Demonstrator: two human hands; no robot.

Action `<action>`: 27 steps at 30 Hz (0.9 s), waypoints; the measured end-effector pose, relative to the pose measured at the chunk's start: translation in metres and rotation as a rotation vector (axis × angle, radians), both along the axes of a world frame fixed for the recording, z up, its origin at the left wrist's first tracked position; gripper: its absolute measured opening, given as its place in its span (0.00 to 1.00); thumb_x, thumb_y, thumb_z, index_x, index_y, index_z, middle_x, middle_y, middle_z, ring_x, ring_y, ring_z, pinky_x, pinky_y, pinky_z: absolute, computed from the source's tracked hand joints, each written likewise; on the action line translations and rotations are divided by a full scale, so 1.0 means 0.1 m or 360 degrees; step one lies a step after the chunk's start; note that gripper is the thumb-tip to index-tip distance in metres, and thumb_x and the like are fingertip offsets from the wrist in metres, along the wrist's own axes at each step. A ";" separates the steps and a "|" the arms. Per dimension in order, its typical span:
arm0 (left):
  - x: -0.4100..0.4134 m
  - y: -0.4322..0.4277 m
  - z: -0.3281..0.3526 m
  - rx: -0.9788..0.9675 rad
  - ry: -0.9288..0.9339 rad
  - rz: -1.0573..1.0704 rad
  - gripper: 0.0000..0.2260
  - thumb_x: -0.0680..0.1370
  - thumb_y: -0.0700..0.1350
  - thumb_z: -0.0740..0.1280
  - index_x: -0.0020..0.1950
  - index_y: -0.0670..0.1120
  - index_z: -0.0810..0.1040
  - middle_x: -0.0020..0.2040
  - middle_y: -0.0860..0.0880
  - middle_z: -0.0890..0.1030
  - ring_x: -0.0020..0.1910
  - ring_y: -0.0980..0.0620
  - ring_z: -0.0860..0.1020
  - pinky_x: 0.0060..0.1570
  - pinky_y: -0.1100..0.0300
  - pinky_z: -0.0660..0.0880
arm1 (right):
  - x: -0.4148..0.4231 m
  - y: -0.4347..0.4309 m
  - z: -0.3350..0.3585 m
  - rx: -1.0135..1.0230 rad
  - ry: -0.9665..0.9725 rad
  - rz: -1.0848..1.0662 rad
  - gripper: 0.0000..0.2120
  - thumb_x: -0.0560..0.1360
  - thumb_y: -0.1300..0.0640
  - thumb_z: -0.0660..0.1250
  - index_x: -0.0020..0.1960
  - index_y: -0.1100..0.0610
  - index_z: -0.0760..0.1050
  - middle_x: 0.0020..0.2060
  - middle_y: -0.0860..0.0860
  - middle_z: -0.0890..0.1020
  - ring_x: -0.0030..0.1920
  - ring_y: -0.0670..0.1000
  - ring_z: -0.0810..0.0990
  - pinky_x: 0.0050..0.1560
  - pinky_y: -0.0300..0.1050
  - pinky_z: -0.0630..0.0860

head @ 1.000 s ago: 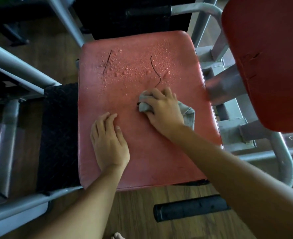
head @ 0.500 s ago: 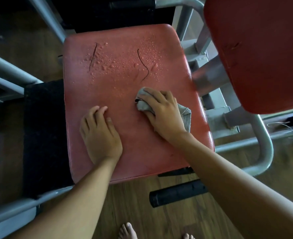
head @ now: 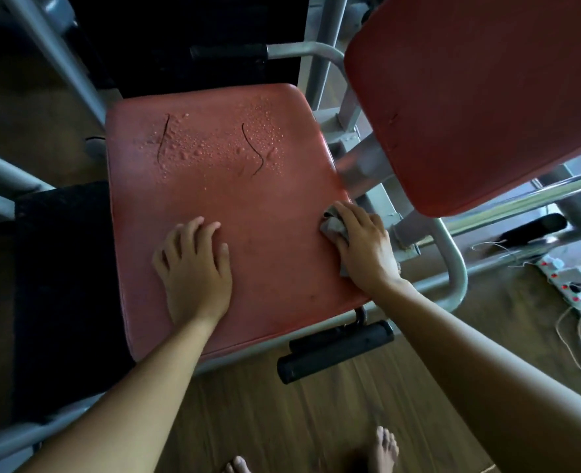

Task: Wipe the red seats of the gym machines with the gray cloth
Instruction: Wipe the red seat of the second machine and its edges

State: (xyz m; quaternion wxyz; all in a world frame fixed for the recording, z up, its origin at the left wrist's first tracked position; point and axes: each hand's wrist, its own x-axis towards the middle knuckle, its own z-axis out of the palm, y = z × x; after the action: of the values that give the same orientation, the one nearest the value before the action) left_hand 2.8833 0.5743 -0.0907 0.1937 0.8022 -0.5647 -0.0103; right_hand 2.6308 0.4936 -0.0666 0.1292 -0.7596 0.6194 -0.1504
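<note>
A worn red seat [head: 214, 199] fills the middle of the view, with water drops and two dark cracks on its far half. My right hand [head: 364, 249] presses the bunched gray cloth [head: 331, 225] onto the seat's right edge; most of the cloth is hidden under the palm. My left hand [head: 193, 268] lies flat on the seat's near middle, fingers apart, holding nothing. A second red pad [head: 480, 97] hangs tilted at the upper right.
Grey metal frame tubes [head: 453, 264] run around the seat. A black foam roller [head: 337, 349] sticks out below its front edge, and a black mat [head: 63, 285] lies to the left. A white power strip [head: 576, 291] with cords lies on the wooden floor at right. Bare toes [head: 384, 448] show at the bottom.
My right hand has slid the cloth from the seat's middle to its right edge. The left hand stays flat on the seat. The view has shifted, showing more floor.
</note>
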 end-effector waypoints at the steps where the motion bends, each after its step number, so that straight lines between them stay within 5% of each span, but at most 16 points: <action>1: -0.02 0.00 0.01 0.0016 -0.0017 -0.0022 0.15 0.80 0.48 0.65 0.66 0.49 0.76 0.70 0.47 0.74 0.69 0.39 0.69 0.66 0.39 0.64 | 0.02 -0.07 -0.01 0.0008 0.0060 -0.0041 0.22 0.80 0.49 0.65 0.72 0.53 0.71 0.71 0.50 0.74 0.65 0.61 0.72 0.62 0.60 0.72; 4: -0.22 -0.18 0.08 0.0019 0.0050 0.0213 0.15 0.77 0.48 0.66 0.62 0.48 0.78 0.66 0.46 0.76 0.64 0.37 0.71 0.64 0.40 0.65 | 0.07 -0.34 0.00 0.0016 0.0143 -0.0123 0.22 0.81 0.44 0.62 0.71 0.52 0.71 0.69 0.49 0.74 0.65 0.60 0.71 0.62 0.55 0.68; 7: -0.53 -0.43 0.13 0.0041 0.0293 0.0509 0.16 0.77 0.50 0.65 0.63 0.49 0.78 0.68 0.46 0.74 0.70 0.35 0.68 0.73 0.35 0.55 | 0.05 -0.51 0.03 0.0079 -0.0154 -0.0145 0.19 0.80 0.46 0.64 0.68 0.52 0.73 0.65 0.52 0.77 0.60 0.60 0.76 0.58 0.53 0.72; 12: -0.70 -0.45 -0.03 0.0082 0.0075 0.0563 0.18 0.79 0.50 0.62 0.68 0.49 0.73 0.72 0.45 0.71 0.76 0.35 0.63 0.76 0.33 0.50 | -0.13 -0.45 0.07 0.0281 -0.0621 -0.0329 0.20 0.80 0.48 0.65 0.70 0.52 0.72 0.63 0.52 0.80 0.62 0.54 0.78 0.58 0.45 0.70; 18: -0.76 -0.50 -0.04 0.0133 -0.0007 0.0617 0.17 0.79 0.50 0.59 0.68 0.50 0.70 0.72 0.45 0.70 0.77 0.37 0.62 0.76 0.33 0.51 | -0.51 0.01 0.02 0.0532 -0.0628 -0.0296 0.17 0.82 0.47 0.62 0.61 0.59 0.74 0.53 0.58 0.82 0.54 0.58 0.80 0.45 0.42 0.65; 23: -0.79 -0.52 -0.02 0.0122 -0.0031 0.0633 0.17 0.79 0.49 0.60 0.68 0.50 0.70 0.72 0.45 0.69 0.77 0.38 0.61 0.75 0.32 0.52 | -0.44 -0.19 -0.09 0.0621 -0.0641 -0.0293 0.24 0.81 0.49 0.64 0.72 0.60 0.67 0.67 0.56 0.75 0.67 0.57 0.74 0.65 0.48 0.70; 27: -0.79 -0.53 -0.03 0.0134 -0.0055 0.0647 0.17 0.79 0.49 0.60 0.67 0.50 0.70 0.71 0.45 0.69 0.77 0.38 0.62 0.75 0.34 0.52 | -0.38 -0.27 -0.08 0.0534 -0.0794 -0.0230 0.27 0.81 0.55 0.64 0.78 0.53 0.61 0.70 0.54 0.72 0.67 0.54 0.72 0.61 0.40 0.66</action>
State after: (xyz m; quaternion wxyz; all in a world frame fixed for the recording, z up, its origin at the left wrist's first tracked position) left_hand 2.8042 0.5214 -0.0933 0.1483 0.9071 -0.3934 0.0192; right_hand 2.5927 0.4665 -0.0741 0.3900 -0.6213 0.6371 -0.2367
